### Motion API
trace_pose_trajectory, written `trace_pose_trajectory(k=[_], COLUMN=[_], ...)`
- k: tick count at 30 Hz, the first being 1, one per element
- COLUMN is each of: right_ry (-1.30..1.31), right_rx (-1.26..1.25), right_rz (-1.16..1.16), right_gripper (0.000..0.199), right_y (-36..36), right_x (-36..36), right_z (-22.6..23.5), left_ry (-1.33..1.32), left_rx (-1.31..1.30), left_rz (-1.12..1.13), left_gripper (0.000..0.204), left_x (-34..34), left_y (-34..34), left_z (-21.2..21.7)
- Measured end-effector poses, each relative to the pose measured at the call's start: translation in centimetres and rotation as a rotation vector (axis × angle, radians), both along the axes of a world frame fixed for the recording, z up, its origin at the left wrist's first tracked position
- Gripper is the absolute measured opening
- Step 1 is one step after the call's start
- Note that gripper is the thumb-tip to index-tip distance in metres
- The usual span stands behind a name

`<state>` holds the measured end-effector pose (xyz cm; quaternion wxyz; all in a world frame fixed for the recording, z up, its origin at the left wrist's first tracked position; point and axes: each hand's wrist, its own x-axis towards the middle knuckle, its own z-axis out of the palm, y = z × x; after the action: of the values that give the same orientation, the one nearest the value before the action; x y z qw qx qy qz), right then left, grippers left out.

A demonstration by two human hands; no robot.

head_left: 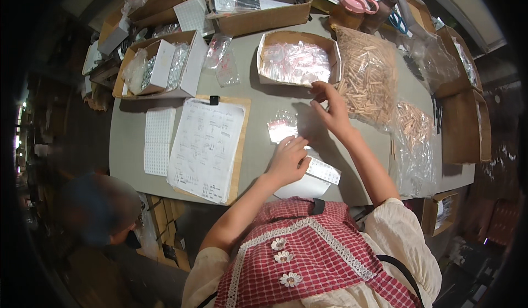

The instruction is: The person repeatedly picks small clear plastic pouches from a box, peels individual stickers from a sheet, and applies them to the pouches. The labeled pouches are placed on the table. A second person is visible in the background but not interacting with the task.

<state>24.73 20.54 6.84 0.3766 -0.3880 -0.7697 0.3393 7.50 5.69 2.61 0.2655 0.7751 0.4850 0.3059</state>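
Note:
My left hand (287, 160) lies low over the table, fingers slightly bent and thumb apart from them. Its fingertips touch the lower edge of a small clear plastic bag (281, 131) with a red-and-white print. Beneath and beside that hand is a white sheet of small round stickers (323, 170), partly covered. My right hand (333, 112) is raised by the near right corner of an open cardboard box (264, 79), thumb and forefinger apart with nothing visible between them. Many flat clear bags (297, 60) with red print fill this box.
A large clear sack of wooden pegs (367, 77) stands right of the box, a smaller bag of pegs (412, 126) nearer me. Left are a clipboard with papers (206, 148), a sticker sheet (159, 143) and a divided box (187, 71). A person's head (104, 206) shows lower left.

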Motion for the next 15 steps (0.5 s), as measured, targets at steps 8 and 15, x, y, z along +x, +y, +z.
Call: trace_pose_trajectory(k=[8,15], right_ry=[-0.113,-0.235], right_rx=[0.038,0.008], right_rz=[-0.221,-0.205], right_gripper=[0.058,0.075], right_y=[6.7,9.7], right_x=[-0.4,-2.8], right_z=[2.1,-1.1], left_ry=[-0.011,-0.046], left_rx=[0.045,-0.003], left_rz=[-0.022,-0.021], left_gripper=[0.014,0.014], left_x=[0.2,0.0], left_y=[-0.2,0.3], left_z=[-1.3,1.1])
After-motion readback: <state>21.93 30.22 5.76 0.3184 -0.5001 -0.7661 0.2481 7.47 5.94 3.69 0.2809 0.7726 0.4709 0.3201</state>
